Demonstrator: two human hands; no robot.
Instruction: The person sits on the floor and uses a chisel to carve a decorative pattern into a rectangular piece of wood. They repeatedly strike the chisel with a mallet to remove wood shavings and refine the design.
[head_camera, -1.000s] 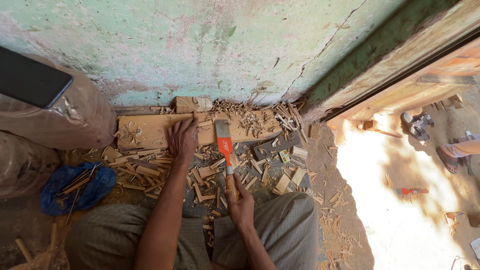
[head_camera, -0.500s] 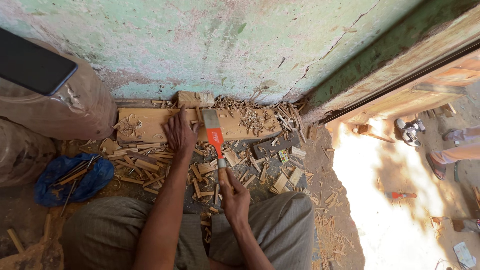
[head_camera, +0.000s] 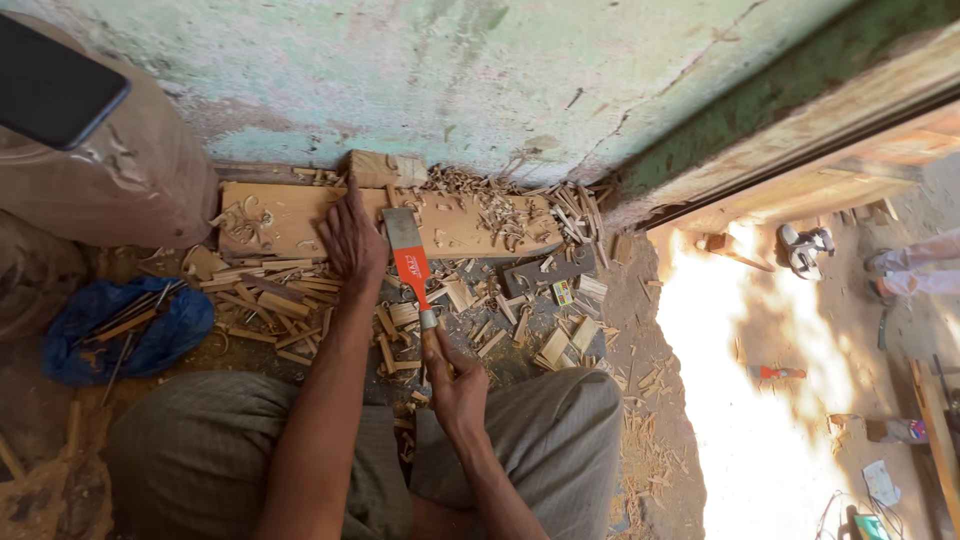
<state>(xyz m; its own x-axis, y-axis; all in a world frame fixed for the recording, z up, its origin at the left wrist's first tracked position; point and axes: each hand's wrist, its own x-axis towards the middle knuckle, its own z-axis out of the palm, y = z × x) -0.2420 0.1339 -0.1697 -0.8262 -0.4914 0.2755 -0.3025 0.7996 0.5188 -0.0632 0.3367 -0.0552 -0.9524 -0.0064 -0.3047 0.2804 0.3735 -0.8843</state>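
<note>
Wooden plank (head_camera: 470, 222) lies flat on the floor, far edge close along the green wall (head_camera: 450, 70), carved at its left end. Left hand (head_camera: 350, 240) presses palm-down, fingers spread, on the plank's near edge. Right hand (head_camera: 455, 385) is closed round the handle of an orange-and-steel hatchet (head_camera: 408, 255); blade rests on the plank just beside the left hand. Wood chips (head_camera: 470, 320) cover the floor between plank and knees. Blue cloth (head_camera: 125, 330) left; sunlit doorway (head_camera: 780, 400) right leaves open room.
</note>
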